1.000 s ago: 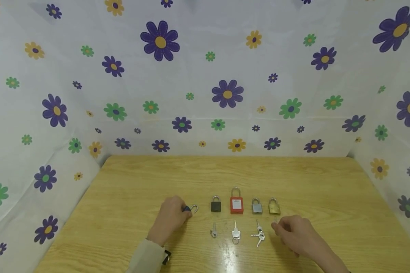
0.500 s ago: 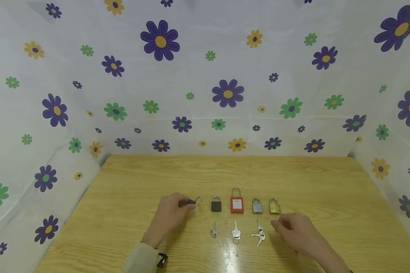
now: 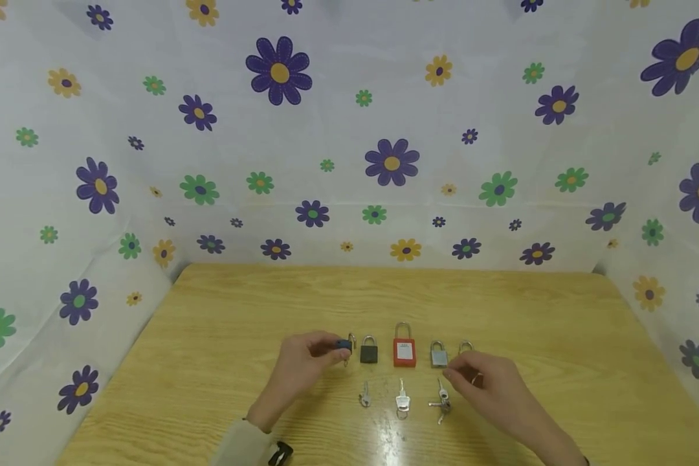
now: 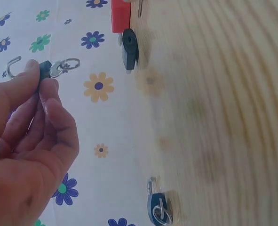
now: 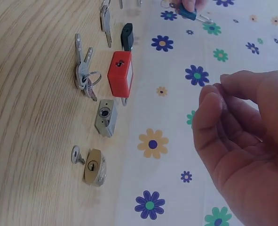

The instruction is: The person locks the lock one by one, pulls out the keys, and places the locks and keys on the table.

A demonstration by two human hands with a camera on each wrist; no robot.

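My left hand (image 3: 303,366) pinches a small blue padlock (image 3: 343,345) above the table. Its shackle is swung open, and a key with a ring (image 4: 63,67) sticks out of its base in the left wrist view. My right hand (image 3: 492,391) hovers with loosely curled fingers and nothing visible in them, near the silver padlock (image 3: 439,355) and the keys (image 3: 443,402). A brass padlock (image 5: 95,167), partly hidden by that hand in the head view, lies with a small key (image 5: 76,154) beside it in the right wrist view.
A black padlock (image 3: 369,350) and a red padlock (image 3: 404,351) continue the row, with keys (image 3: 366,395) and a larger key (image 3: 402,398) before them. Another blue padlock (image 4: 158,209) shows in the left wrist view. Flowered cloth (image 3: 349,129) encloses the wooden table (image 3: 239,304).
My left hand has moved right and turned the blue padlock, its shackle now pointing up. My right hand has shifted left and slightly up from beside the brass padlock.
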